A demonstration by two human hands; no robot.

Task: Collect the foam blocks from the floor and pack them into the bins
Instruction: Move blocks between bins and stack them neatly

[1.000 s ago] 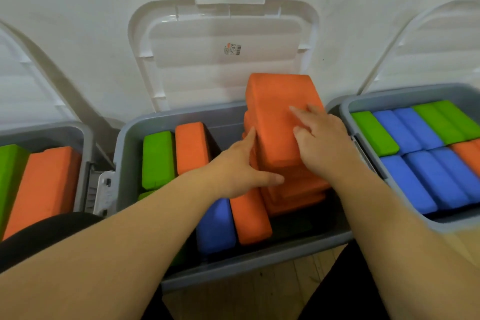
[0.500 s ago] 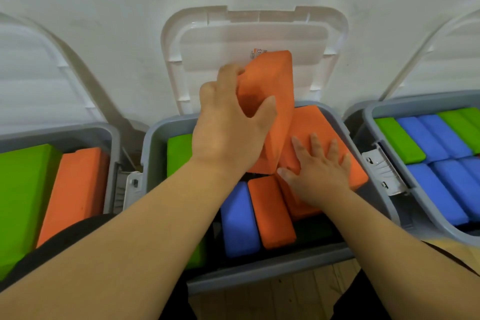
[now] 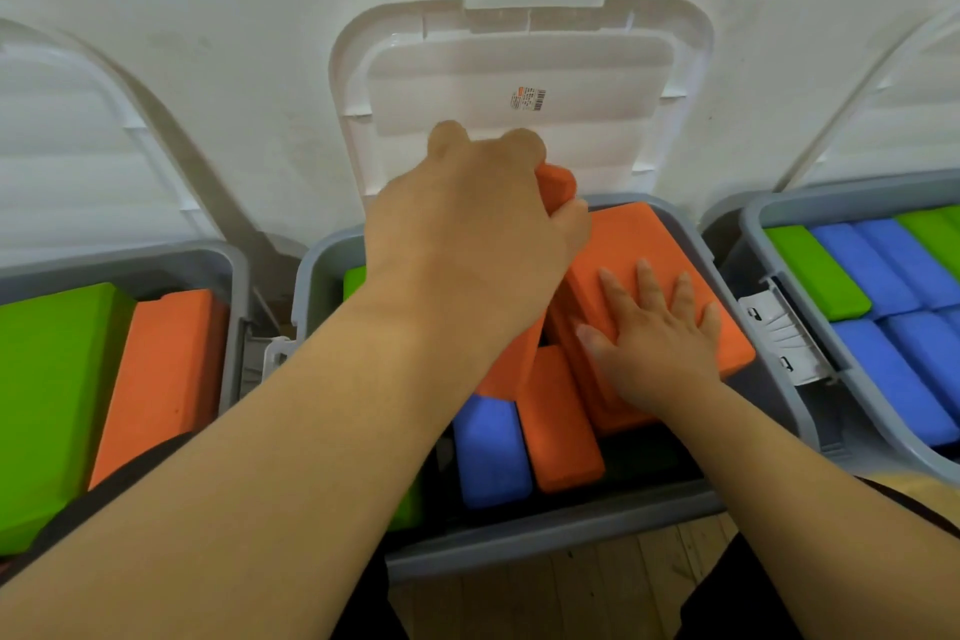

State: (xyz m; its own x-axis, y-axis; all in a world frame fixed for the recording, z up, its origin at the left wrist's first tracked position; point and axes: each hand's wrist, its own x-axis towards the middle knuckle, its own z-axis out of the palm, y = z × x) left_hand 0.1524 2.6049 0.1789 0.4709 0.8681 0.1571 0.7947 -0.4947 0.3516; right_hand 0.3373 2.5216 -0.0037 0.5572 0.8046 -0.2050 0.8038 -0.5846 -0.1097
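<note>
An orange rectangular foam block [image 3: 557, 183] is gripped at its far end by the left hand [image 3: 467, 234], which is curled round it, over the middle grey plastic bin [image 3: 545, 541]. A stack of orange foam blocks [image 3: 644, 239], tilted at the bin's right, is pressed by the right hand [image 3: 657, 348], laid flat and spread. The held block's near end possibly dips inside.

Held orange block [image 3: 557, 183]: tilted, raised over middle bin [image 3: 519, 543].
Top orange block [image 3: 644, 244]: slanted on the orange stack, right side.
Blue block [image 3: 491, 452]: on edge, touching narrow orange block [image 3: 561, 431].
Left bin [image 3: 236, 276]: green, orange blocks.
Right bin [image 3: 748, 224]: green, blue rows.
</note>
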